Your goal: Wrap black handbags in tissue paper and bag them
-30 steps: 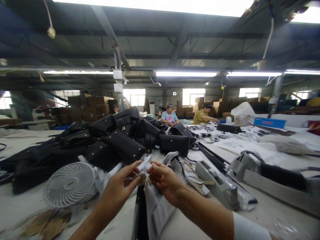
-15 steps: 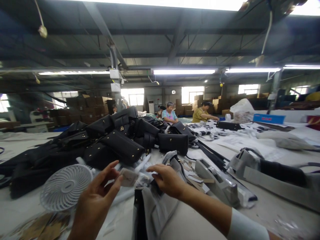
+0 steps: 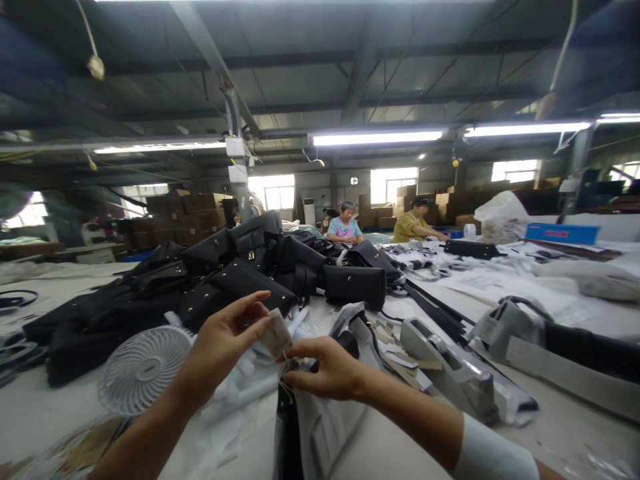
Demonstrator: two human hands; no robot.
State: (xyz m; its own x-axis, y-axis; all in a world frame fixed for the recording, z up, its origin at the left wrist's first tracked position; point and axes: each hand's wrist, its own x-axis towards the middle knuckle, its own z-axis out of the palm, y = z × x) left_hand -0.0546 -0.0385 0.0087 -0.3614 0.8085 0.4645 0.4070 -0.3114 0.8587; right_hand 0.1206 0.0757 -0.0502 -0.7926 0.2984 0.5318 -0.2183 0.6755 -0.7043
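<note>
My left hand [image 3: 220, 343] pinches a small pale hang tag [image 3: 277, 333] between thumb and fingertips, holding it up tilted. At the tag's lower end, the thumb and forefinger of my right hand [image 3: 330, 368] are closed around its thin string [image 3: 284, 388]; the exact grip is partly hidden. Below the hands stands a black bag [image 3: 285, 443], seen edge-on, with grey wrapping material [image 3: 325, 427] along its right side. The string hangs near the bag's top edge.
A white fan [image 3: 145, 370] stands on the left, before a heap of black bags [image 3: 240, 283]. Grey-wrapped bags [image 3: 445, 367] and cardboard pieces [image 3: 397, 363] lie to the right. Two people [image 3: 345, 227] work across the table, near a blue box [image 3: 563, 233].
My left hand has moved right and turned the tag more upright. My right hand's fingers have come down and closed at its string. The view has shifted slightly left.
</note>
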